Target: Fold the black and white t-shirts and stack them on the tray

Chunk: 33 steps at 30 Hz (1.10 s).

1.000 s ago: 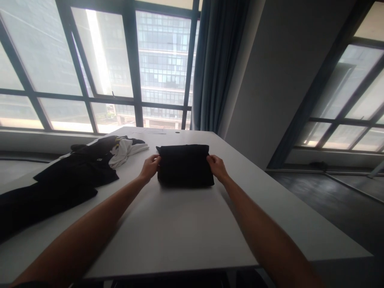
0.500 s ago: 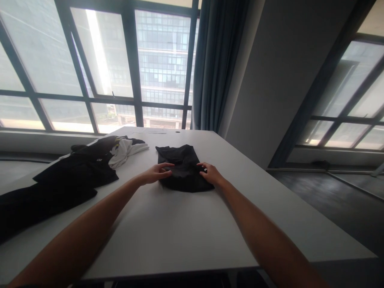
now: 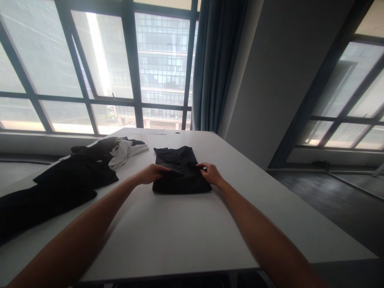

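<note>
A folded black garment (image 3: pixel 181 176) lies in front of me on the white table (image 3: pixel 174 236); its exact kind cannot be made out. It forms a rough rectangle, with soft creases on top and a fairly straight near edge. At its left side, my left hand (image 3: pixel 151 174) pinches the cloth between thumb and fingers. My right hand (image 3: pixel 210 174) grips the opposite edge in the same way, fingertips on the fabric. Both hands are closed on it at about the same height.
To the left, a loose pile of black clothes (image 3: pixel 75 172) with a white garment (image 3: pixel 123 154) spreads across the table. Behind the far table edge are large windows and a blue-grey curtain (image 3: pixel 213 68). A grey pillar (image 3: pixel 279 80) stands beyond the table's right side.
The garment's near edge has gone from rounded to straighter, and its left side has shifted slightly left. My fingers, looser before, have closed on its two side edges.
</note>
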Available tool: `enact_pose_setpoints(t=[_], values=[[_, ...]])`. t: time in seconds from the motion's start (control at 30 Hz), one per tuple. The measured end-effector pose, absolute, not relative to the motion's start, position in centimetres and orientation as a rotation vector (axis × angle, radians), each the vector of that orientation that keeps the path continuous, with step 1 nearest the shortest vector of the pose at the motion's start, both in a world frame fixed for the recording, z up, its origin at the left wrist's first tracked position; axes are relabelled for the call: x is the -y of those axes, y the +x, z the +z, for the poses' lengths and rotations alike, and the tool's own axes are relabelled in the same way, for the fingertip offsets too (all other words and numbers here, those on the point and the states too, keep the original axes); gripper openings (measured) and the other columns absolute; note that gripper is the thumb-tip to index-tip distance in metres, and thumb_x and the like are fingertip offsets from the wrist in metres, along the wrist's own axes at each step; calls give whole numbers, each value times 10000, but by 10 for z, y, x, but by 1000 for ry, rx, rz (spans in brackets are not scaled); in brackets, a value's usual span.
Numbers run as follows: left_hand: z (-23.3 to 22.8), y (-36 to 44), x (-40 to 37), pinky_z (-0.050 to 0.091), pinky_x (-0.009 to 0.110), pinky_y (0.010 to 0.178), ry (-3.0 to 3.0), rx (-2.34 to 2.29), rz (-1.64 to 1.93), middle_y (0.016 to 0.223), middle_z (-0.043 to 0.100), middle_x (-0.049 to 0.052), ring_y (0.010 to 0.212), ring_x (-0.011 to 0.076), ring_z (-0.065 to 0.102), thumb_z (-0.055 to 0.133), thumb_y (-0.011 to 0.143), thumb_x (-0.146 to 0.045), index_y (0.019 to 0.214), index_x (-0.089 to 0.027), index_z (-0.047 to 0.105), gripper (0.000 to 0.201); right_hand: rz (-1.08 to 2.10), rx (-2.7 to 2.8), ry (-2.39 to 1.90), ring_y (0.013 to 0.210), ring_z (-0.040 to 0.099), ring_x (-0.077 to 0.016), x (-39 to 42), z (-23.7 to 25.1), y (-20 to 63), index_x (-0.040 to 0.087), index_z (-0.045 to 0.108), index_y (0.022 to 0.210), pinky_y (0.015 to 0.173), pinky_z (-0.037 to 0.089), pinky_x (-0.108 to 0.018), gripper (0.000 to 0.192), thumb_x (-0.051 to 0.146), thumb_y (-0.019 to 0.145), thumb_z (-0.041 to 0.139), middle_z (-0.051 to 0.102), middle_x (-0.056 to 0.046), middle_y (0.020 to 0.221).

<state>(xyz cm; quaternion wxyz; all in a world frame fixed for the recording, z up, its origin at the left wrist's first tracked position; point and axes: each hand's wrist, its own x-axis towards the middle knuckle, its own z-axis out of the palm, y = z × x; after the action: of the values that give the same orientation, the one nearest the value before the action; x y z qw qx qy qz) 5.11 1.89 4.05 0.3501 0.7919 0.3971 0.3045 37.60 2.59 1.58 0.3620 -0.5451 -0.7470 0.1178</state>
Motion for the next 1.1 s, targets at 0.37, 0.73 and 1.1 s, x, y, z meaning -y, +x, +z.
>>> enact_pose_setpoints(t=[0.37, 0.73, 1.1], values=[[30, 33, -23, 540, 350, 743, 2190, -1139, 577, 1300, 628, 132, 925, 285, 668, 831, 563, -389, 1512, -271, 385, 1055, 335, 1999, -1489, 1348, 452, -258, -34, -1, 375, 104, 473, 1433, 1147, 335, -398, 648, 302, 838, 635, 477, -171, 1456], [33, 36, -26, 113, 510, 1183, 2650, -1437, 239, 1603, -157, 195, 1487, 385, -67, 768, 532, -677, 1580, -123, -4, 1415, 141, 2112, -1364, 1390, 386, -255, -31, -1, 369, 127, 450, 1455, 1165, 304, -401, 641, 253, 842, 589, 415, -156, 1498], [24, 54, -15, 24, 509, 1191, 2706, -1506, 362, 1623, 100, 139, 1503, 319, 61, 434, 849, -726, 1536, -157, 312, 901, -84, 2190, -1727, 1380, 376, -321, -13, 12, 354, 167, 458, 1450, 1111, 303, -495, 588, 330, 898, 577, 355, -163, 1543]])
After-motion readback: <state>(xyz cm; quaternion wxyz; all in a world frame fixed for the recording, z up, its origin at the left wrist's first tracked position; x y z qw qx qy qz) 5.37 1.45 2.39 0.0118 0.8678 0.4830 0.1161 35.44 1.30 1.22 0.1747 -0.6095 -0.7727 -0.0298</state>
